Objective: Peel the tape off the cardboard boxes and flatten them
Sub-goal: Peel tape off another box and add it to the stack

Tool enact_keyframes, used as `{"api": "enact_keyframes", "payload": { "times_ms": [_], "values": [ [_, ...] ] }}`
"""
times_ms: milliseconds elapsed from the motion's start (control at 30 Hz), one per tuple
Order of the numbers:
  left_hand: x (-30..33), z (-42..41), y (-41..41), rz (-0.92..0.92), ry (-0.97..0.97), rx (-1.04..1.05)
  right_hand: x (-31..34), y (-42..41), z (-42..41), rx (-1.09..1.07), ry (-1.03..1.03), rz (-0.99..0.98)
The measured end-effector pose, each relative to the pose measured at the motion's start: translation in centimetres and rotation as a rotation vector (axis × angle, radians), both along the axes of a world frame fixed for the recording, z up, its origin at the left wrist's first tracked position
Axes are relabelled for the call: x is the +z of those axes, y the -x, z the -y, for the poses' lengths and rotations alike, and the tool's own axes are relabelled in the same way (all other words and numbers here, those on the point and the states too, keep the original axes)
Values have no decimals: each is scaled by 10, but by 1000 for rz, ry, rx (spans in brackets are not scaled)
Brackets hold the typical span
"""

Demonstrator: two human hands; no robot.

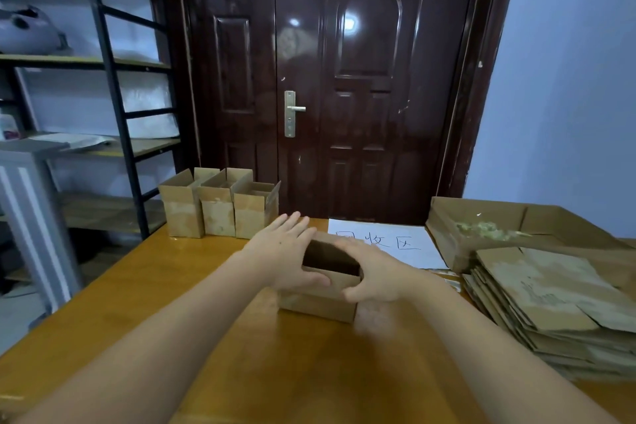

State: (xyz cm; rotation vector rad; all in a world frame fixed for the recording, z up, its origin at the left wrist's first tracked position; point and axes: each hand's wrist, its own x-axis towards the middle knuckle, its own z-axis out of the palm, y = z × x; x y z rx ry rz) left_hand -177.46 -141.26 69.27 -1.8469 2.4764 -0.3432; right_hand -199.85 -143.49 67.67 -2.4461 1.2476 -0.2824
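A small open cardboard box [318,299] stands in the middle of the wooden table [137,286], its dark inside showing from above. My left hand [282,251] lies against the box's left side with straight fingers pointing away from me and the thumb across the near rim. My right hand [371,272] presses the right side, its thumb curled round the box's near right corner. Three more open boxes [220,210] stand in a row at the table's far left edge. A stack of flattened boxes [550,303] lies at the right.
A white paper sheet [385,241] with handwritten characters lies behind the box. A large shallow cardboard tray [481,217] holding tape scraps sits at the far right. A dark door [344,79] stands behind the table and a metal shelf rack [113,96] at the left.
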Motion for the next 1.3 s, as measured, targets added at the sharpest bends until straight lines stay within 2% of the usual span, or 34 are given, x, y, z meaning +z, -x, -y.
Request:
{"api": "enact_keyframes", "payload": {
  "times_ms": [67, 167, 300, 400, 533, 667, 867, 967, 1067, 1133, 1200, 1300],
  "values": [
    [-3, 5, -6, -57, -114, 71, -2, 2, 1, 13, -24, 28],
    [-27, 10, -14, -332, -227, 96, -8, -3, 2, -12, -26, 24],
    [-51, 5, -12, -807, -196, 103, -22, -9, 2, -19, 14, 17],
    [-52, 2, 2, -972, -124, 140, -22, -6, 9, -17, 21, 7],
    [-56, -2, 6, -1023, -68, 170, -22, 12, 14, -12, 60, 25],
    [-57, -14, -9, -1027, -12, 179, -40, 35, 7, -150, 96, 124],
    [-70, -35, -24, -1272, -82, 304, -68, 39, -15, -403, -41, 495],
    [-90, -45, -17, -1230, -200, 307, -75, 29, -28, -354, -147, 416],
    [-100, -50, -2, -1236, -262, 134, -81, 16, -33, -297, -61, 363],
    [-101, -49, 5, -1152, -176, 123, -81, 12, -33, -268, -71, 446],
    [-94, -48, 9, -1049, -77, 196, -77, 12, -34, -258, -76, 512],
    [-84, -46, 8, -1046, 52, 155, -65, 17, -34, -294, 22, 579]
  ]
}}
